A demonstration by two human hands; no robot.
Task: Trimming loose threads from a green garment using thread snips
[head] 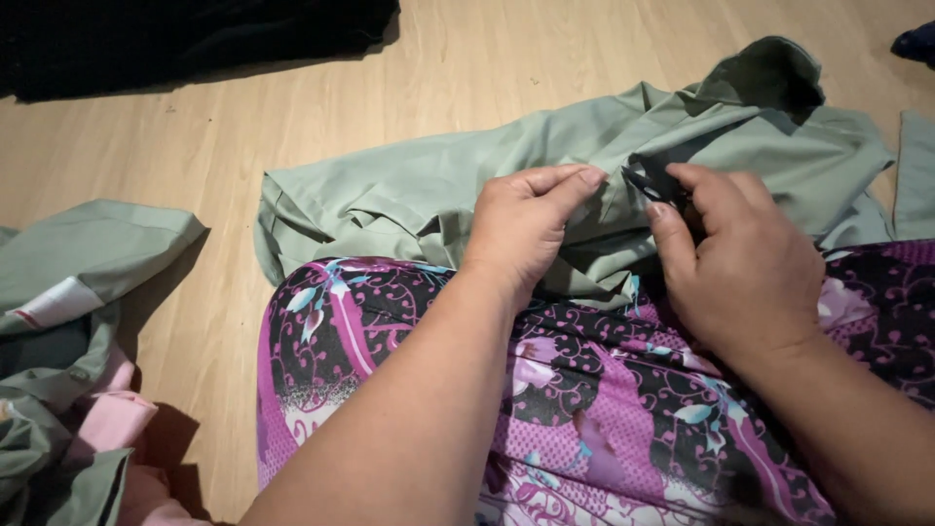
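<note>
A sage-green garment (pixel 419 190) lies spread on the wooden floor and over my lap. My left hand (pixel 521 229) pinches a fold of this green cloth between thumb and fingertips. Close to its right, my right hand (pixel 745 263) holds a small dark pointed tool (pixel 651 185), perhaps thread snips, with its tip against the cloth near my left fingertips. Most of the tool is hidden by my fingers. My lap is covered in purple, black and pink floral fabric (pixel 584 409).
A heap of green and pink cloth (pixel 68 370) lies at the left edge. Black fabric (pixel 185 39) sits at the top left. A dark object (pixel 916 44) shows at the top right corner. Light wooden floor (pixel 195 146) surrounds everything.
</note>
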